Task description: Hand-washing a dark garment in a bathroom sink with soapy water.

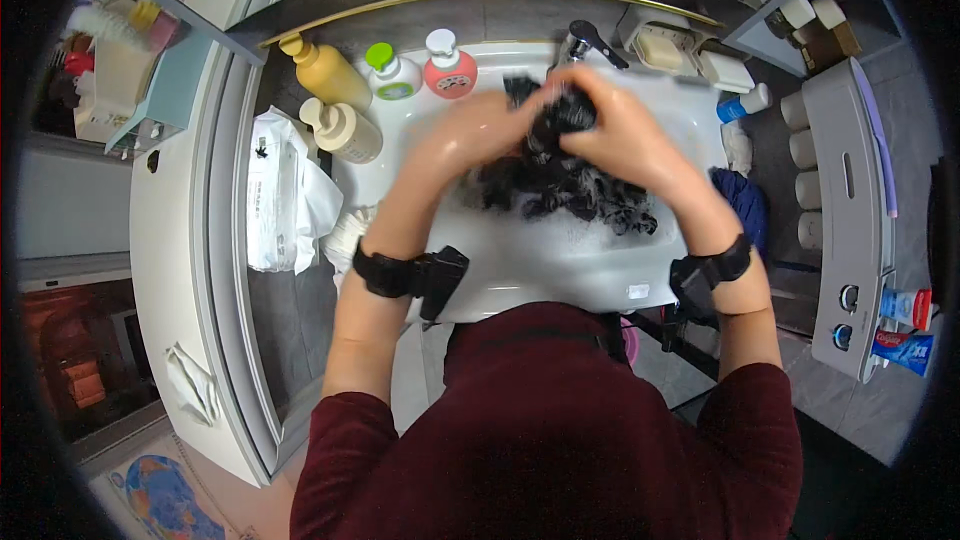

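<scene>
A bunched, wet black cloth (pixel 562 191) hangs into the white washbasin (pixel 465 270), its lower part spread and partly sheer or frilly at the edge. My left hand (pixel 480 127) is blurred by motion and grips the cloth's upper left part near the faucet. Curled around the upper bundle from the other side is my right hand (pixel 619 120), thumb and fingers pressed to it. Both hands look wet. Just behind them stands a chrome faucet (pixel 581 41), its base partly hidden by my fingers.
Pump bottles, one yellow (pixel 330 75), one pink (pixel 450 71), one white with a green top (pixel 394 75) and one cream (pixel 345 131), line the basin's left rear. A tissue pack (pixel 274 202) lies left. Soap dishes (pixel 664 49) and a blue-white bottle (pixel 742 103) sit right.
</scene>
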The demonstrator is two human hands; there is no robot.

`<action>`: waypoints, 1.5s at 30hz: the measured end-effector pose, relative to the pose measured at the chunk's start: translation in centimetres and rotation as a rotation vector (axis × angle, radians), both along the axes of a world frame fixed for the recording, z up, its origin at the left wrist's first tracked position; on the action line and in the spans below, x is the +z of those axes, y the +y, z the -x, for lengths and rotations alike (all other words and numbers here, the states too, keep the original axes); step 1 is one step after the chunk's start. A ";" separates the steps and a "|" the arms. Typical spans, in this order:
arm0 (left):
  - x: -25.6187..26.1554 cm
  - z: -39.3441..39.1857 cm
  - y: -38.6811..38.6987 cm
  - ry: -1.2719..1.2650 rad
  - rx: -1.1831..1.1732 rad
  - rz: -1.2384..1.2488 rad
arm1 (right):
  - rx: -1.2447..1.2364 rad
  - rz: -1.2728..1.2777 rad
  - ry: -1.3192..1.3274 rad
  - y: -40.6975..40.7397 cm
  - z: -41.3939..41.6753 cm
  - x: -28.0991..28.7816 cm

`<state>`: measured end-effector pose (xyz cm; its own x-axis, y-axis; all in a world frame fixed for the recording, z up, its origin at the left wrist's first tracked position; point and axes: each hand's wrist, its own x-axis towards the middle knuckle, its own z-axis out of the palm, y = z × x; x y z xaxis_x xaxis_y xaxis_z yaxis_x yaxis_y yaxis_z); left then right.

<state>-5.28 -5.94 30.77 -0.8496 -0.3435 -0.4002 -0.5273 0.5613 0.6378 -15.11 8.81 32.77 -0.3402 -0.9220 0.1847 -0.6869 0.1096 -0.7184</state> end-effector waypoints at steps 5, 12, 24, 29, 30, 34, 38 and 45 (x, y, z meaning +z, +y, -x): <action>-14.0 -0.4 2.6 0.250 -0.014 0.500 | -0.205 -0.276 0.193 3.0 0.3 -14.2; -22.6 1.4 6.3 -0.236 -0.277 0.459 | -0.127 -0.597 0.354 4.0 -0.9 -25.6; -34.5 -1.9 6.3 -0.372 -0.122 0.166 | 0.080 -0.834 0.146 2.9 -1.8 -31.8; -33.3 -1.3 6.2 -0.439 -0.295 0.125 | 0.264 -0.957 0.258 4.2 -1.4 -34.4; -32.3 -1.0 6.1 -0.503 -0.439 0.122 | 0.260 -0.955 0.259 4.7 -1.2 -35.6; -27.5 0.4 3.1 -0.297 -0.540 0.045 | 0.210 -0.820 0.228 2.6 -0.9 -31.2; -24.2 -1.6 2.1 0.306 -0.350 0.026 | -0.079 -0.530 -0.145 0.8 1.7 -18.6; -13.4 -1.7 4.1 0.532 0.062 -0.694 | -0.104 -0.168 -0.864 -2.3 0.7 -0.2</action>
